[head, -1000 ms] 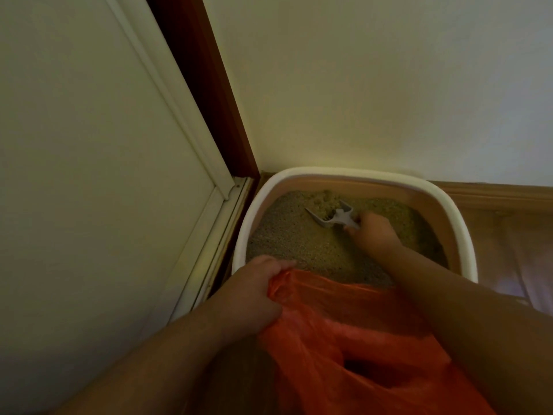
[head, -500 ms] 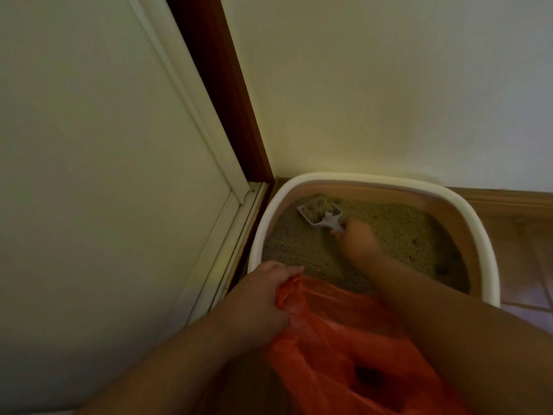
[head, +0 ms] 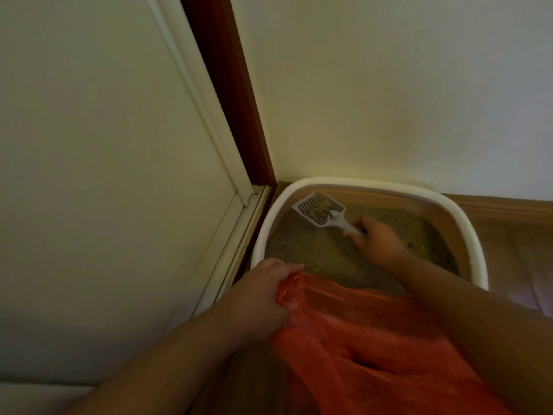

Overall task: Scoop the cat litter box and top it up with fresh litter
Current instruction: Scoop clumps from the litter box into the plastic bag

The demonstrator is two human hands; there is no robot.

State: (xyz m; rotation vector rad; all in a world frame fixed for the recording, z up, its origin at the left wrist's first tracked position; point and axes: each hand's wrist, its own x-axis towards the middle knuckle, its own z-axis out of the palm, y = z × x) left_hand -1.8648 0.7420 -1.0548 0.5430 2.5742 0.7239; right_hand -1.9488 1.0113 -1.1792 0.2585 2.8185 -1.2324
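A litter box with a white rim (head: pixel 466 223) and tan walls sits in the room's corner, filled with greenish-grey litter (head: pixel 317 253). My right hand (head: pixel 377 241) grips the handle of a grey slotted scoop (head: pixel 320 209). The scoop is raised at the box's far left corner and carries a clump of litter. My left hand (head: pixel 260 298) grips the left edge of an orange plastic bag (head: pixel 368 339). The bag lies open over the near side of the box.
A white door (head: pixel 104 175) with a dark red frame (head: pixel 230 94) stands close on the left. A pale wall (head: pixel 389 85) runs behind the box, with a wooden skirting board (head: pixel 508 205) at right. Pale floor (head: pixel 523 265) shows to the right of the box.
My right hand pushed the scoop through the litter toward the far left corner and lifted it out with a clump inside. My left hand kept its hold on the bag.
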